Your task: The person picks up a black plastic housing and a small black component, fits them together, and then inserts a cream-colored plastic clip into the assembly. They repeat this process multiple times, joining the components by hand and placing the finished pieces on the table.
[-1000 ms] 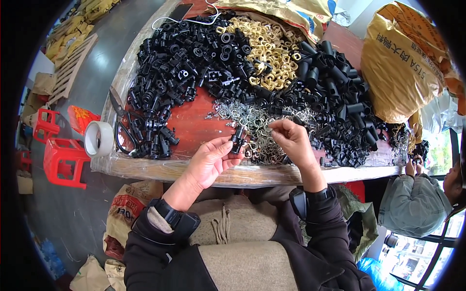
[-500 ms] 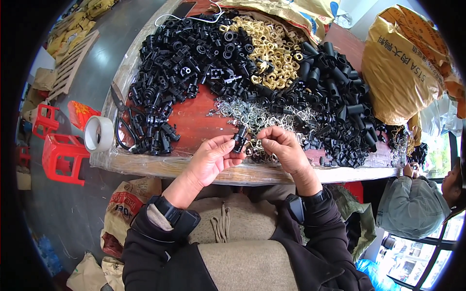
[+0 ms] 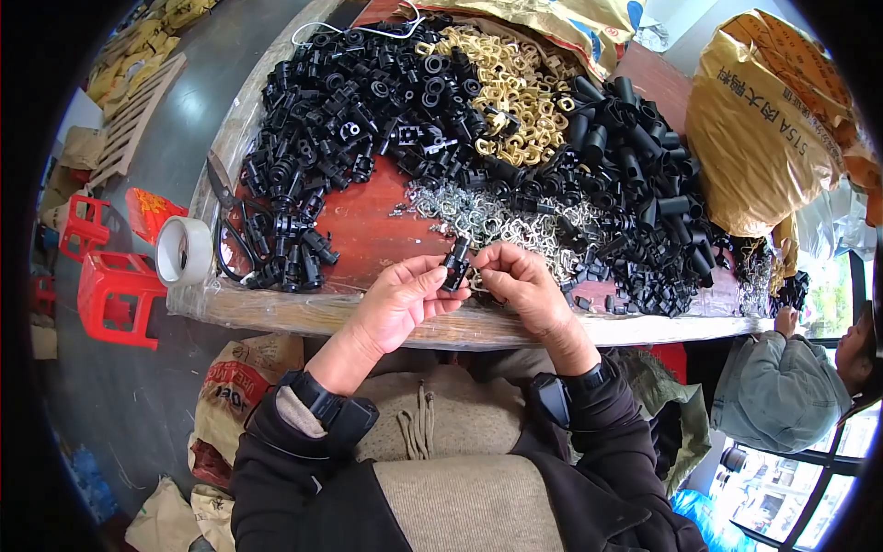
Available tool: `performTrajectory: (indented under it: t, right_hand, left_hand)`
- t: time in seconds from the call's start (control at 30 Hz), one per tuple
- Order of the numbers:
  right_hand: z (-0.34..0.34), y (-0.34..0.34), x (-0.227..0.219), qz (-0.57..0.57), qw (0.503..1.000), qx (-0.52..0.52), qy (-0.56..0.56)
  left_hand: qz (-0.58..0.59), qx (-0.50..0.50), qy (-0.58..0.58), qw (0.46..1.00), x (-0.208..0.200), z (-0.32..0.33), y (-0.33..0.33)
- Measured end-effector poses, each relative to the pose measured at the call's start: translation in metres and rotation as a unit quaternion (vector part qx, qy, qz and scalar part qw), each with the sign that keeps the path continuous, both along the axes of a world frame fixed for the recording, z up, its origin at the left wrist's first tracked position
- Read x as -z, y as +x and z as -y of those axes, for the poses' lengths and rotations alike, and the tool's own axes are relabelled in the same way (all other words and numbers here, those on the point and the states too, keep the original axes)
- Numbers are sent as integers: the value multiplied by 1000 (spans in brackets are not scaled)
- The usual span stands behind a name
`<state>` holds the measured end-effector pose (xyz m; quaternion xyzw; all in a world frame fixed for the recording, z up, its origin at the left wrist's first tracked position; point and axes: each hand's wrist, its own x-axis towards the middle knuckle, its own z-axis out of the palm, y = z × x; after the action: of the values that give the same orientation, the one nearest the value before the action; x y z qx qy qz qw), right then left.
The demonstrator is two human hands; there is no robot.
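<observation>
Between the thumb and fingers of my left hand (image 3: 402, 302) is a black plastic fitting (image 3: 455, 264), held upright just above the table's near edge. My right hand (image 3: 524, 290) is closed in a pinch at the fitting's right side; whatever its fingertips hold is too small to make out. Beyond both hands lies a heap of small silvery metal pieces (image 3: 501, 219). A large pile of black plastic fittings (image 3: 368, 101) spreads at the far left, next to a pile of brass-coloured rings (image 3: 520, 83). Black tube-shaped pieces (image 3: 644, 138) lie to the right.
Black-handled scissors (image 3: 235, 216) and a roll of white tape (image 3: 184, 251) sit at the table's left edge. A large yellow sack (image 3: 763, 129) stands at the right. Red plastic stools (image 3: 120, 299) are on the floor at left. Another person (image 3: 782, 391) sits at far right.
My right hand has moved left, bringing its pinched fingertips up to the black fitting. My left hand still holds the fitting in nearly the same place.
</observation>
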<state>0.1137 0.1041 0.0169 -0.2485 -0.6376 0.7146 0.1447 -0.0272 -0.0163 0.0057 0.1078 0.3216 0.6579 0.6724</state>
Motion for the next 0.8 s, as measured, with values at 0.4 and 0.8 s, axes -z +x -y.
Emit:
performTrajectory:
  t: [0.4, 0.8]
  right_hand:
    - [12, -9, -1, -41, 995, -8, -89]
    - [15, -14, 9, -41, 998, 20, -34]
  left_hand:
    - [4, -8, 15, 1000, 0, 2, 0]
    - [-18, -3, 52, 998, 7, 4, -1]
